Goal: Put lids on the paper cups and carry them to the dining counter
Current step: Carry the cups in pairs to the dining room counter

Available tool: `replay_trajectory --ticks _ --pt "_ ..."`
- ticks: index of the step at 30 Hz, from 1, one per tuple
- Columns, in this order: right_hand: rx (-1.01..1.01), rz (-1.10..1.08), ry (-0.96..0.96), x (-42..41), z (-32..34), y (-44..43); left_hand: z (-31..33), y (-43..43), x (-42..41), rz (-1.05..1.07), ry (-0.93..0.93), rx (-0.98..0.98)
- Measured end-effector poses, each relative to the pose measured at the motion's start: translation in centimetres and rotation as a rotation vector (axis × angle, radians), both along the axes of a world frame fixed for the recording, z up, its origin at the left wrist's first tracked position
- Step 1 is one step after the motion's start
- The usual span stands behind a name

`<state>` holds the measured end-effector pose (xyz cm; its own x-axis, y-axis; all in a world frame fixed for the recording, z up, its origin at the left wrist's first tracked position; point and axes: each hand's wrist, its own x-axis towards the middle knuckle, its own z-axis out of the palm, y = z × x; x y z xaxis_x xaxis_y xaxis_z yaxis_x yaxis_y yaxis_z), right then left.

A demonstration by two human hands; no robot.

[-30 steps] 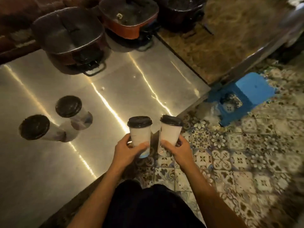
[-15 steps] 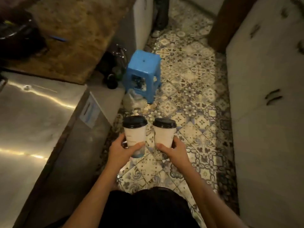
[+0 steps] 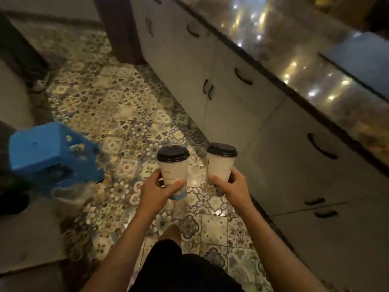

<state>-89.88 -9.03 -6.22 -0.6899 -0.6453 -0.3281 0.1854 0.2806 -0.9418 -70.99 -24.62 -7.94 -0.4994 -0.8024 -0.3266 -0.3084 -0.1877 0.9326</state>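
Observation:
My left hand (image 3: 156,189) grips a white paper cup (image 3: 174,171) with a black lid, held upright over the patterned tile floor. My right hand (image 3: 231,185) grips a second white paper cup (image 3: 221,165), also lidded in black and upright. The two cups are side by side with a small gap between them. A glossy stone counter (image 3: 294,66) runs along the right, above white cabinets.
A blue plastic stool (image 3: 50,152) stands on the floor at the left. White cabinet doors (image 3: 263,131) with dark handles line the right side. A dark wooden post (image 3: 120,28) rises at the top. The tiled floor (image 3: 126,106) stretches ahead between stool and cabinets.
The view has swung right, away from the steel worktop with the two other lidded cups. The stool has shifted to the left and the glossy counter has come into view. Both hands keep holding their cups.

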Motion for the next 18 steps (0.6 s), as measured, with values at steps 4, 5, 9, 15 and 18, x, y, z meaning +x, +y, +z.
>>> replay_trajectory --ticks 4,5,9,15,18 --pt "0.007 -0.148 0.022 -6.2 0.9 0.4 0.6 -2.9 -9.8 -0.175 0.048 -0.022" --pt "0.01 -0.2 0.033 -8.3 1.2 0.5 0.6 -3.7 -13.0 -0.23 0.062 -0.02" --pt "0.025 -0.345 0.109 -15.8 3.2 0.0 2.3 -6.5 -24.2 -0.435 0.13 -0.031" --pt "-0.008 -0.545 0.233 -27.0 7.2 -0.4 7.6 -9.9 -39.6 -0.668 0.26 -0.106" --pt "-0.026 -0.631 0.273 -32.4 9.0 0.3 10.1 -10.3 -46.5 -0.753 0.31 -0.149"
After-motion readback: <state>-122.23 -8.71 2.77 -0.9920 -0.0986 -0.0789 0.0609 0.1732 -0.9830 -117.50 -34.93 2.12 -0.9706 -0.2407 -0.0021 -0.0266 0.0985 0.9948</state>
